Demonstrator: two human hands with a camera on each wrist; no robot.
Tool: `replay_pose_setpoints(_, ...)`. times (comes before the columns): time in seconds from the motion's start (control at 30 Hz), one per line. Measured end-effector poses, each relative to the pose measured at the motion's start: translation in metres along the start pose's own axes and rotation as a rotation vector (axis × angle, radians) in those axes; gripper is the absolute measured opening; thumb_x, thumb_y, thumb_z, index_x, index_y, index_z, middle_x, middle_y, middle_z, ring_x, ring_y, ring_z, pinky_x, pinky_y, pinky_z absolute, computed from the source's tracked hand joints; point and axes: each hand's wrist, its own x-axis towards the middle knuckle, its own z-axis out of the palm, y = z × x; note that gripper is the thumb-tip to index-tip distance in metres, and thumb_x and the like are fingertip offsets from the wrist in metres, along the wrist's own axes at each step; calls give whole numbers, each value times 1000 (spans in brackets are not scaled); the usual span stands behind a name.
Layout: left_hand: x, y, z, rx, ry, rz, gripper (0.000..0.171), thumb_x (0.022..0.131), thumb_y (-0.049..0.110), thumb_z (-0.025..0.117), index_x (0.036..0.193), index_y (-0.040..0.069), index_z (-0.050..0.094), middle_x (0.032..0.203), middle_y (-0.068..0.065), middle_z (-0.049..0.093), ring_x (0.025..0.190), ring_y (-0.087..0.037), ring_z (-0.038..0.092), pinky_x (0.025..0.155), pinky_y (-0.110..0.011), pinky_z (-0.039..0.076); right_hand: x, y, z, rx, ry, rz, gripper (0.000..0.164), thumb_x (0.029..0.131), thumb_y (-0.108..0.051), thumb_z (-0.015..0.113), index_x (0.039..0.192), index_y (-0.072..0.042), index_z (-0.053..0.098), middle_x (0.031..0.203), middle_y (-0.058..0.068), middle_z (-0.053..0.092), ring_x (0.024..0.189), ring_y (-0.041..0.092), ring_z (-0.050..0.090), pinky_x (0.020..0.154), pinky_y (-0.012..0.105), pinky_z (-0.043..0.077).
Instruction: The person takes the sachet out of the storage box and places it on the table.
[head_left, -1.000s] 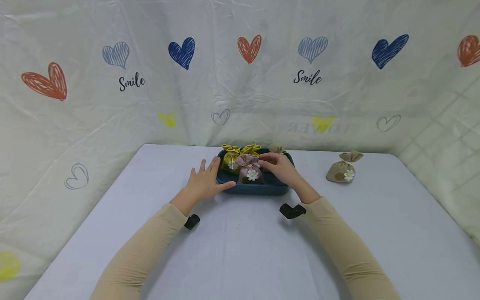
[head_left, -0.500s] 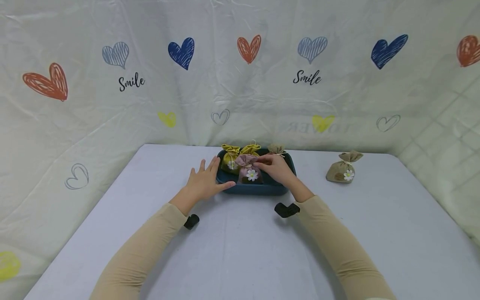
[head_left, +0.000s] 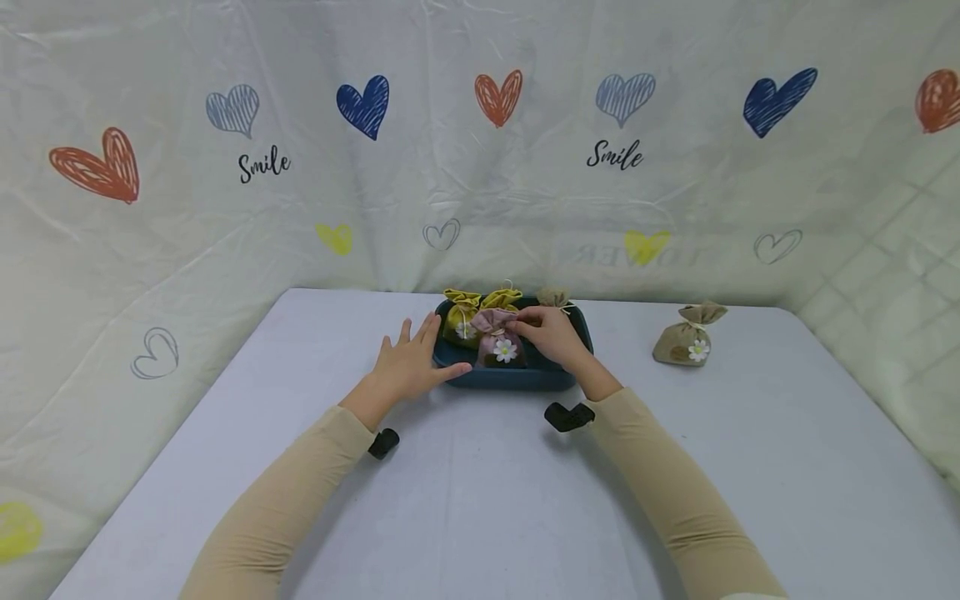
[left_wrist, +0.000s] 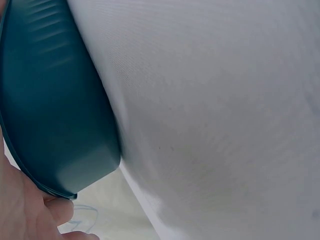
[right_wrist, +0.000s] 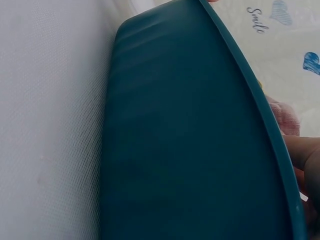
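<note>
A dark teal tray (head_left: 510, 379) stands at the table's back edge with several small drawstring pouches in it. My left hand (head_left: 408, 364) rests on its left end, fingers spread and straight, the thumb along the front rim. With my right hand (head_left: 553, 335) I pinch the gathered top of a pink pouch (head_left: 498, 323) that bears a white flower. Yellow pouches (head_left: 461, 310) sit behind and to its left. A tan pouch (head_left: 553, 297) at the back right is partly hidden by my right hand. The right wrist view shows the tray's side wall (right_wrist: 185, 125) and my fingers beyond its rim.
Apart from the tray, another tan pouch (head_left: 682, 343) with a white flower stands on the white-covered table (head_left: 495, 492) to the right. A pale curtain (head_left: 480, 183) printed with hearts hangs behind the table.
My right hand has shifted slightly left and closed its fingertips on the pink pouch's top; its forearm has swung left. My left hand and the tray have stayed put.
</note>
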Motion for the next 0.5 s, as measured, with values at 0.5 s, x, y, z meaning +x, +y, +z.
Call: replay_pose_setpoints(0.5, 0, 0, 1, 1, -4, -10, 111, 91, 84, 43, 166, 14, 0, 172, -5, 6, 155, -41, 3, 118, -69, 12, -1, 0, -2, 33, -3, 13, 27, 107, -14, 58, 123, 5, 70, 113, 21, 71, 101, 37, 68, 85, 52, 57)
